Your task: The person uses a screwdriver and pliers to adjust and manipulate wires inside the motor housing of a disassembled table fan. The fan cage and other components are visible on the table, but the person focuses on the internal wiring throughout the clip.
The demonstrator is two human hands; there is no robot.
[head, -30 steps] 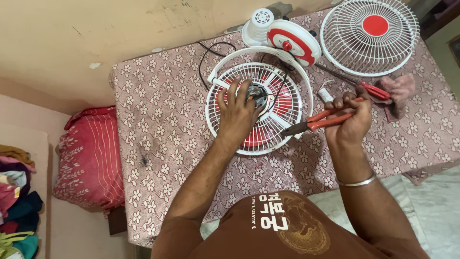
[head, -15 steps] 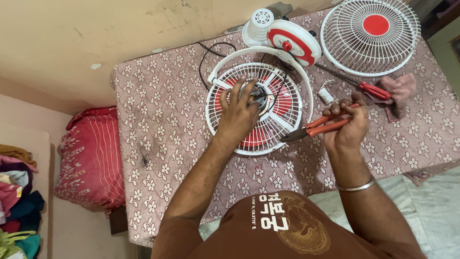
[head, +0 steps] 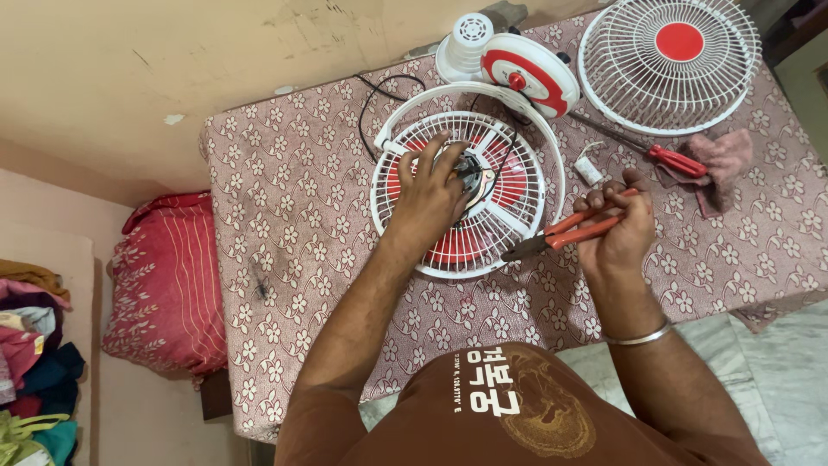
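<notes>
**Hands on a stripped table fan: one steadies the motor, one grips the pliers**

Nearest the camera, the right hand (head: 614, 226) is clenched around the orange handles of a pair of metal pliers (head: 565, 235), the tool lying almost level with its dark nose aimed left toward the fan's rim, which judging by the angle keeps it ready beside the work rather than engaged in it. A thin metal bangle (head: 640, 335) sits on that wrist.

Just beyond, the left hand (head: 427, 203) rests spread over the middle of the round white wire rear fan guard with red blades behind it (head: 470, 185), its fingertips touching the small grey motor hub (head: 468, 169) at the centre; the guard lies flat on the tabletop covered with a pink flower-print cloth (head: 285, 198), so pressing down there likely holds the whole thing from sliding. A black cord (head: 373, 99) loops off the guard's far left edge.

Farther back lie a small white block-shaped part (head: 589, 170), a red-handled screwdriver (head: 664, 157) beside a crumpled pink rag (head: 720, 164), the white-and-red fan base (head: 517, 65), and, apart at the far right corner, a detached white wire front grille with a red centre disc (head: 671, 62).
</notes>
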